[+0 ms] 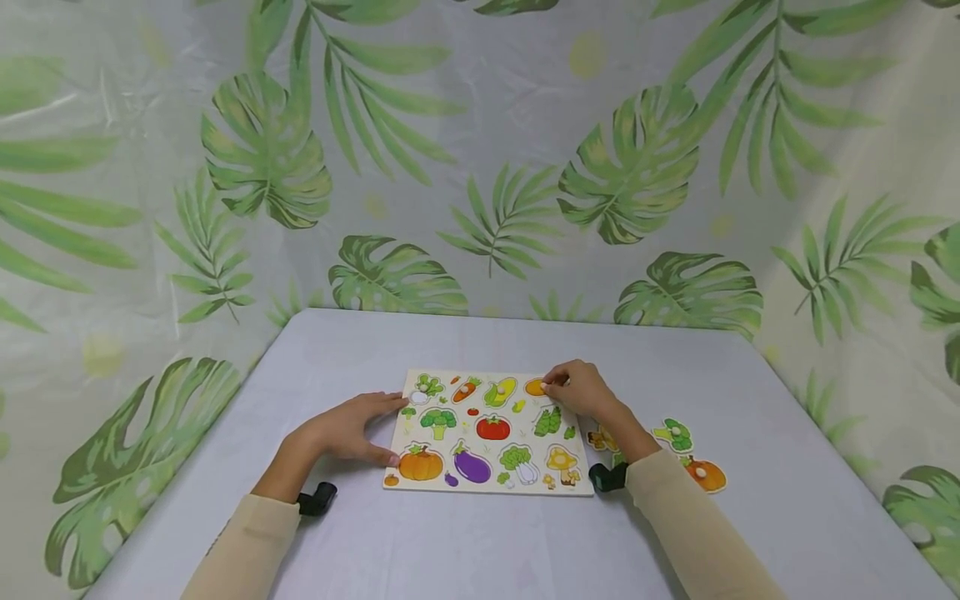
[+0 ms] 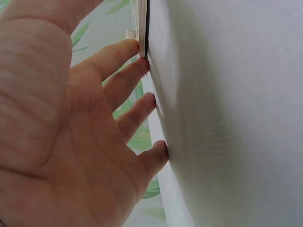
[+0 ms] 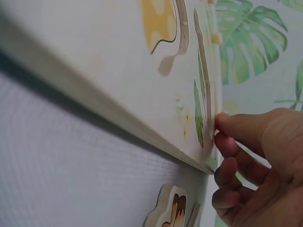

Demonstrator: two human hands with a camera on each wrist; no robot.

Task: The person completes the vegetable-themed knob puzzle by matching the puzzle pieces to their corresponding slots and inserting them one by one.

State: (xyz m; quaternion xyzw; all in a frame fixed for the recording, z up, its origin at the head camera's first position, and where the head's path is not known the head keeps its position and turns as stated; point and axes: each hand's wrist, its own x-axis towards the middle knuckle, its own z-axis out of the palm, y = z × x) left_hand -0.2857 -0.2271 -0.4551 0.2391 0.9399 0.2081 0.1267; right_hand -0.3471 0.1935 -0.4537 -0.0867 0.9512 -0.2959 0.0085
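Note:
In the head view, a flat puzzle board (image 1: pixel 450 485) printed with colourful vegetables lies on the white table. My left hand (image 1: pixel 352 427) steadies its left side, fingers spread, fingertips at the edge and thumb by the pumpkin picture (image 1: pixel 421 464). The left wrist view shows that palm (image 2: pixel 90 127) with straight fingers against the board's side. At the upper right corner, my right hand (image 1: pixel 585 390) pinches an orange puzzle piece (image 1: pixel 535 387), partly hidden by the fingers. In the right wrist view, thumb and forefinger (image 3: pixel 228 124) meet above the board; the piece is hidden there.
Loose puzzle pieces lie right of the board, around my right forearm: a green broccoli-like one (image 1: pixel 675 435), an orange pumpkin-like one (image 1: pixel 706 475) and a partly covered yellow-brown one (image 1: pixel 601 439). A leaf-patterned curtain (image 1: pixel 495 167) hangs behind the table.

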